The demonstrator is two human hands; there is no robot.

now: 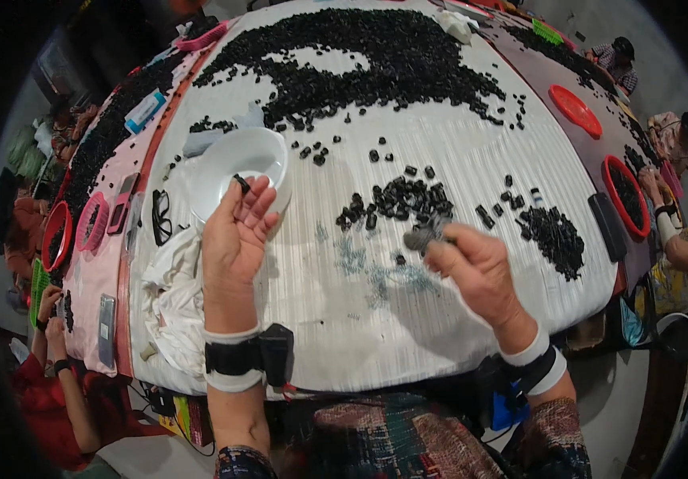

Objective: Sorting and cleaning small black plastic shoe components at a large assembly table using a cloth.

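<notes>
Here, a small black piece (241,184) sits pinched at the left hand's (237,235) thumb and forefinger tips; the right hand's (478,267) fingers clamp a grey bundle (424,235). A co-worker (56,423) sits left of the pale, striped table (344,343). The left palm faces up; the right hand angles inward.

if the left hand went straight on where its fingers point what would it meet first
Probably the white bowl: the left hand points up the picture and its fingers overlap the bowl in view, though their height above it is unclear.
</notes>
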